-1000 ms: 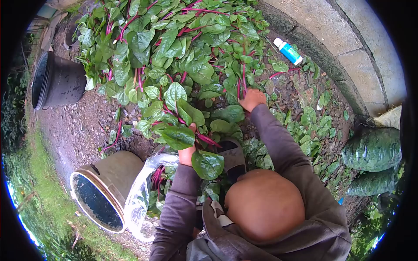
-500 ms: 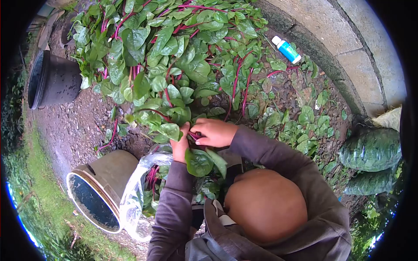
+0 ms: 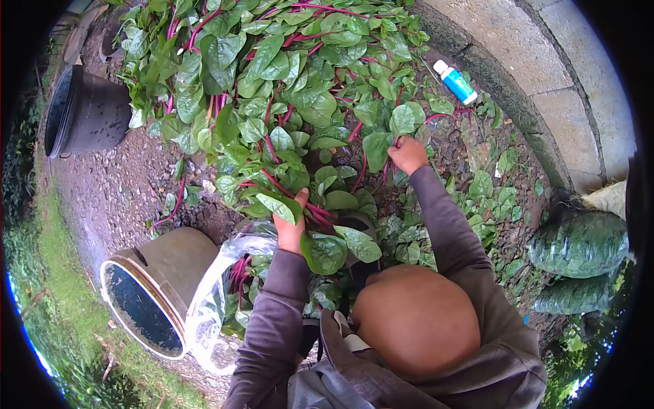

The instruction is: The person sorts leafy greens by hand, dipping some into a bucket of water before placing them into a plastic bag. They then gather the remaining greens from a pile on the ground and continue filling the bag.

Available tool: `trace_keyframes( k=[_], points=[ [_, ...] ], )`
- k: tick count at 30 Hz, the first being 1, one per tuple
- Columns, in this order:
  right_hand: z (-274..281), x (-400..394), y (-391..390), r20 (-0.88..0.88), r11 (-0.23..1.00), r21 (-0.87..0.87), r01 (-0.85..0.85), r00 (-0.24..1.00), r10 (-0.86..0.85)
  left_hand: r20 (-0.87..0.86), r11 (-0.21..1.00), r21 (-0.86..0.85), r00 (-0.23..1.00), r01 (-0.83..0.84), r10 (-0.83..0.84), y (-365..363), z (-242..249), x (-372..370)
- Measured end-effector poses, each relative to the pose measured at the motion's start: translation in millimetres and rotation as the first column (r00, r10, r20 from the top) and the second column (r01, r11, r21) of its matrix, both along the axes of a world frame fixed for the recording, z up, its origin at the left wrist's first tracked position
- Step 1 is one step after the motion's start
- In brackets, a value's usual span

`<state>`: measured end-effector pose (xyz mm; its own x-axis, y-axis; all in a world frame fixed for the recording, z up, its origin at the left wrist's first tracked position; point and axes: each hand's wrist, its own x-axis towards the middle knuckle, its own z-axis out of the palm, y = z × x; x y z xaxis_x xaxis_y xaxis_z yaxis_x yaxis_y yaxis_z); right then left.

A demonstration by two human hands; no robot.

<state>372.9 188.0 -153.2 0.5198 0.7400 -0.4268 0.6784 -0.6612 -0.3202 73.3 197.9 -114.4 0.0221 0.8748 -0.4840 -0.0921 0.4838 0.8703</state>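
My left hand (image 3: 289, 228) grips a bunch of red-stemmed leafy greens (image 3: 300, 204), held just above an open clear plastic bag (image 3: 214, 300). Farther out, my right hand (image 3: 407, 154) has closed on the red stems of a plant (image 3: 381, 140) in the big heap of the same green leaves (image 3: 272, 75) spread over the ground ahead. Both arms are in dark grey sleeves. My bent knee (image 3: 415, 320) fills the lower middle of the view.
An olive bucket (image 3: 153, 286) lies on its side at lower left. A black pot (image 3: 82, 112) lies at the left. A small white and blue bottle (image 3: 455, 80) rests near the curved concrete kerb (image 3: 545, 88). Filled green sacks (image 3: 579, 242) stand right.
My right hand left the bunch at my left hand and reached out to the right into the heap, closing on stems there. My left hand stayed in place with its bunch.
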Motion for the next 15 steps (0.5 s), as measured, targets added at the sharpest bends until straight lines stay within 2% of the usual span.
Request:
trace_keyframes(
  k=[3, 4, 7, 8, 10, 14, 15],
  points=[
    [-17, -9, 1, 0.129, 0.987, -0.157, 0.021, 0.992, -0.001, 0.071, 0.997, -0.055, 0.996, -0.047, 0.050, -4, -6, 3],
    [-21, -7, -1, 0.127, 0.990, -0.141, 0.025, 0.992, -0.007, 0.083, 0.998, -0.058, 0.996, -0.037, 0.042, -6, -7, 2],
    [-21, 9, -6, 0.048, 0.997, -0.040, 0.071, 0.996, -0.069, 0.113, 0.997, -0.065, 0.993, -0.033, 0.040, -4, -5, -6],
    [-19, 17, -6, 0.064, 0.990, -0.009, 0.139, 0.988, -0.139, 0.124, 0.996, -0.083, 0.991, -0.035, 0.045, -4, -4, -7],
    [-16, 39, -11, -0.006, 0.964, 0.164, 0.208, 0.978, -0.210, 0.154, 0.986, -0.146, 0.983, -0.079, 0.101, -7, -2, -7],
    [-12, 35, -19, -0.166, 0.867, 0.385, 0.317, 0.948, -0.273, 0.059, 0.996, -0.070, 0.997, -0.049, 0.053, -7, -10, -5],
    [-2, 23, -18, -0.239, 0.893, 0.289, 0.346, 0.929, -0.283, 0.041, 0.998, -0.047, 0.998, -0.042, 0.044, -6, -8, -3]
  ],
)
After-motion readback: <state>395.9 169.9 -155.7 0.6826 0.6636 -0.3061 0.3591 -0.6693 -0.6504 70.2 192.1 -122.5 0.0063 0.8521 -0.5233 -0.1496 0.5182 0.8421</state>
